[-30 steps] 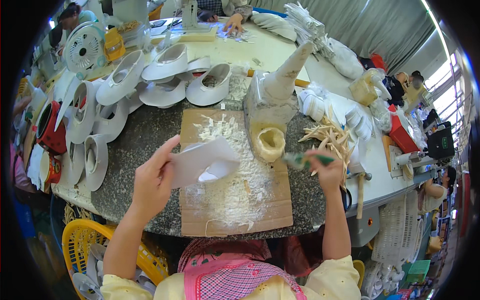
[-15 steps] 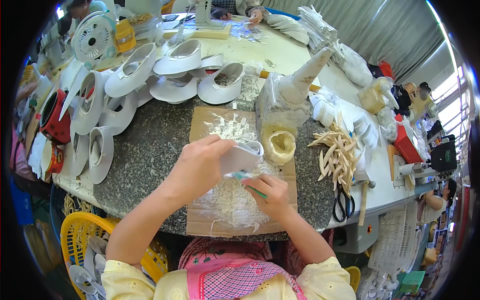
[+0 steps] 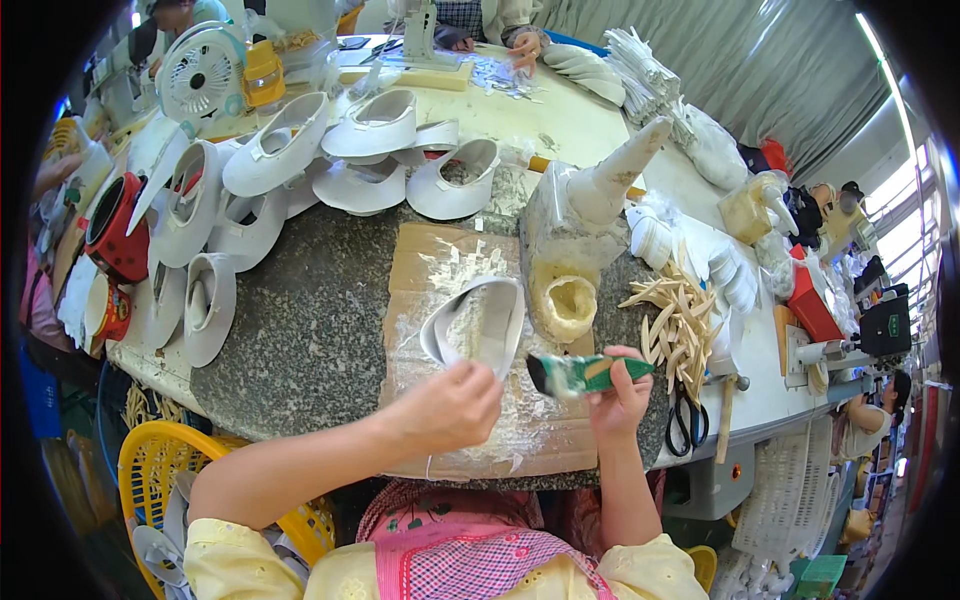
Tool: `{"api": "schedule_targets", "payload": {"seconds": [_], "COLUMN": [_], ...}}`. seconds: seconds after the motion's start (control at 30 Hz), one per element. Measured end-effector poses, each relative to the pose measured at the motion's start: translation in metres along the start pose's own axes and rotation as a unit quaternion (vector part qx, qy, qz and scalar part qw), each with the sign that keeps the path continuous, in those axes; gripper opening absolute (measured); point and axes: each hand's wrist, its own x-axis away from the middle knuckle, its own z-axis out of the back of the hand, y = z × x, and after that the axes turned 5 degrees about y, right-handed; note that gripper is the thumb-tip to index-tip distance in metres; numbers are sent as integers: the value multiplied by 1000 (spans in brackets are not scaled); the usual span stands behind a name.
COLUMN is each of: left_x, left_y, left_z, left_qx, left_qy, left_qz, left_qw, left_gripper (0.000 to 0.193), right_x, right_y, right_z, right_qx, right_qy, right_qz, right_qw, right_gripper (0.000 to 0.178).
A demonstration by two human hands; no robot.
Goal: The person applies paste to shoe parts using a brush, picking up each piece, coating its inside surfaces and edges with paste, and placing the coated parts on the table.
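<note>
My left hand (image 3: 450, 405) pinches the lower edge of a white piece shaped like a shoe upper (image 3: 512, 325). This piece is tilted, so its hollow inside shows, with a pale, rough patch in it. To its right, my right hand (image 3: 622, 395) grips a flat brush (image 3: 598, 374) by its green handle, smeared with white. The brush's dark end points left, apart from the white piece. Beneath both hands lies a cardboard sheet (image 3: 410, 285) crusted with white residue. A glue-crusted pot (image 3: 570, 308) stands just beyond the brush.
Several similar white uppers (image 3: 275, 150) line the table's far left side. Right of the pot lie a heap of pale curved strips (image 3: 685, 325) and black-handled scissors (image 3: 687, 425). A crusted stand with a horn (image 3: 590, 205) rises behind the pot. A yellow basket (image 3: 160, 460) sits at lower left.
The white piece has turned so its inside shows, and my left hand has moved lower, to its near edge. My right hand has drawn the brush away to the right.
</note>
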Motion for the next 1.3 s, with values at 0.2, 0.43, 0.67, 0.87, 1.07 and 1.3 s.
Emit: {"api": "schedule_targets", "payload": {"seconds": [0.2, 0.43, 0.67, 0.87, 1.07, 1.3], "left_x": [-20, 1, 25, 50, 61, 69], "left_y": [23, 12, 21, 30, 33, 34], "left_z": [-4, -7, -8, -5, -17, -25], "left_qx": [-31, 82, 116, 209, 313, 266], "left_qy": [11, 24, 27, 65, 81, 93], "left_qz": [-46, 44, 114, 232, 268, 221], "left_qw": [998, 995, 986, 948, 907, 934], "left_gripper": [14, 11, 21, 32, 35, 29], "right_x": [-27, -23, -32, -7, -12, -15], "right_y": [24, 21, 21, -3, 57, 53], "right_z": [-56, -56, -59, -73, -72, -59], "right_qx": [439, 552, 577, 420, 446, 483], "right_qy": [-61, -132, -92, -44, -162, -372], "right_qz": [157, 196, 216, -27, 222, 363], "right_qw": [883, 800, 782, 906, 852, 704], "right_gripper": [9, 10, 10, 9, 14, 25]}}
